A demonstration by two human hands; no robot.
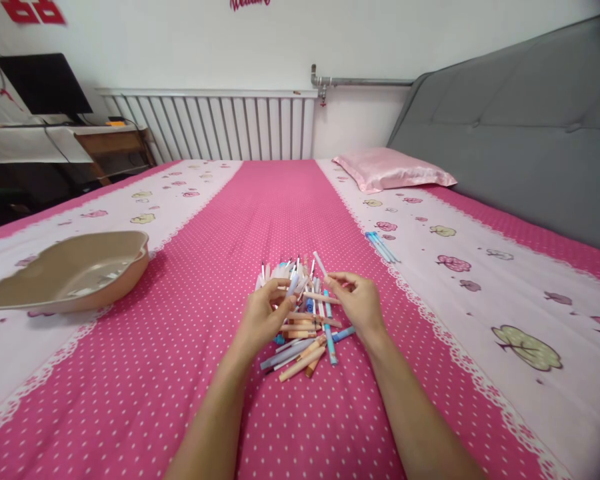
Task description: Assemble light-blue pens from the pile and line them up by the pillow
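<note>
A loose pile of pens [300, 327] in white, peach, grey and blue lies on the pink dotted bedspread [285, 207]. Over the pile's left side, my left hand [267, 310] is closed on a pale lilac pen [293, 285], held tilted between thumb and fingers. My right hand [357, 303], at the pile's right edge, pinches a thin whitish pen [319, 263] that slants up to the left. Beyond that hand, several blue pens [381, 247] lie side by side, apart from the pile.
To the left stands a tan plastic basin [70, 270] with a few pale things inside. A pink pillow [393, 169] rests near the grey headboard [520, 127]. A radiator [210, 127] lines the far wall, and a desk [113, 143] with a monitor [45, 83] is at far left.
</note>
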